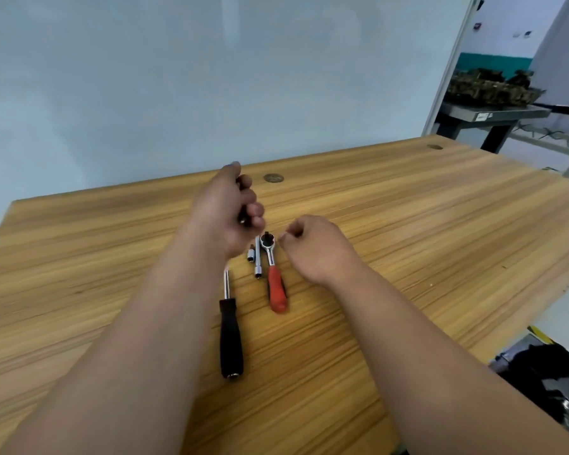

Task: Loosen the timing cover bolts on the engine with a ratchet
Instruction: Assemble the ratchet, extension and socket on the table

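Evidently tool preparation is going on: the red-handled chrome ratchet is lying on the striped wooden table, just beside the right hand, whose curled fingers are holding nothing visible. The left hand, just beyond the ratchet's head, is curling round a small dark part, perhaps a socket. Fitting it is probably coming next; no engine is showing.

On the table four tools are laid side by side: the driver furthest left and nearest, then the socket, the extension bar just beside it, and the ratchet at the right, head pointed away. The left hand is held above their far ends, seemingly with a small part in it; the right hand is set just right of the ratchet's head
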Demonstrator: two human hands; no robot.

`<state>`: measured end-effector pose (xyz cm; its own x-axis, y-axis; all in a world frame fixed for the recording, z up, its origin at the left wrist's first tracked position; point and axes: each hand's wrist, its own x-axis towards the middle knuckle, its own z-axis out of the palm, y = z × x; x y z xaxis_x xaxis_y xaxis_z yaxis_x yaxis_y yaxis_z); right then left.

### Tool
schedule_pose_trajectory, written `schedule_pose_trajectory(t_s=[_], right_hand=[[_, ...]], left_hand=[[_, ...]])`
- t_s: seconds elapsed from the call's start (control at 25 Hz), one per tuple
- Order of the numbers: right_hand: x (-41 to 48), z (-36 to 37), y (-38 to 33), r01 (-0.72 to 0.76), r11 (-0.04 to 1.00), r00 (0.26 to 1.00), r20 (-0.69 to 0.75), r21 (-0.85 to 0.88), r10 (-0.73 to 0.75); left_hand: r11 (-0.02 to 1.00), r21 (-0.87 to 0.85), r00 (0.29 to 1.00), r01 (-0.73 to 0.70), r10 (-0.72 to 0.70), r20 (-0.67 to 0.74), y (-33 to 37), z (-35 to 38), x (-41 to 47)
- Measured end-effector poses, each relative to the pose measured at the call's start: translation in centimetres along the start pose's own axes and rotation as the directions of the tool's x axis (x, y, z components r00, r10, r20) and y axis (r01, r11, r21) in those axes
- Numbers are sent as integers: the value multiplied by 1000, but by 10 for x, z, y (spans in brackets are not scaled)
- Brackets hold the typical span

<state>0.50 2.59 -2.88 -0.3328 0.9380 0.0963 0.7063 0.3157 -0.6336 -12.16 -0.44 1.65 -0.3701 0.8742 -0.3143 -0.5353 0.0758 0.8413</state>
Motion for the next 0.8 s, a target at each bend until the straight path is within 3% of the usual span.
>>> schedule_pose_trajectory(t_s=[0.04, 0.12, 0.28, 0.4, 0.48, 0.56, 0.68, 0.76, 0.8], right_hand=[[1, 7, -4, 13, 995, 999, 53, -97, -8], [3, 17, -8, 24, 975, 991, 135, -222, 7], [2, 17, -11, -22, 900, 969, 212, -435, 126], [0, 5, -8, -75, 835, 963, 178, -545, 202], [-1, -2, 7, -179, 949, 961, 159, -259, 224], [-9, -6, 22, -203, 942, 978, 99, 266, 183], [-19, -9, 28, -64, 667, 994, -14, 742, 111], [-24, -7, 25, -84, 462, 994, 42, 883, 100], [-27, -6, 24, -105, 412, 993, 71, 905, 96]], left_hand=[[961, 270, 997, -56, 70, -41, 4, -14, 6], [736, 674, 987, -54, 141, -74, 2, -35, 15], [345, 938, 996, 43, 54, -65, -13, -52, 23], [27, 997, 993, 72, 97, -74, -14, -52, 16], [-80, 992, 993, 94, 82, -88, -12, -51, 11], [-121, 984, 992, 128, 25, -126, -8, -49, 3], [-210, 967, 986, 147, -49, -161, -3, -45, -7], [-322, 938, 978, 126, -116, -171, -3, -43, -7], [-359, 926, 972, 115, -154, -180, -3, -43, -7]])
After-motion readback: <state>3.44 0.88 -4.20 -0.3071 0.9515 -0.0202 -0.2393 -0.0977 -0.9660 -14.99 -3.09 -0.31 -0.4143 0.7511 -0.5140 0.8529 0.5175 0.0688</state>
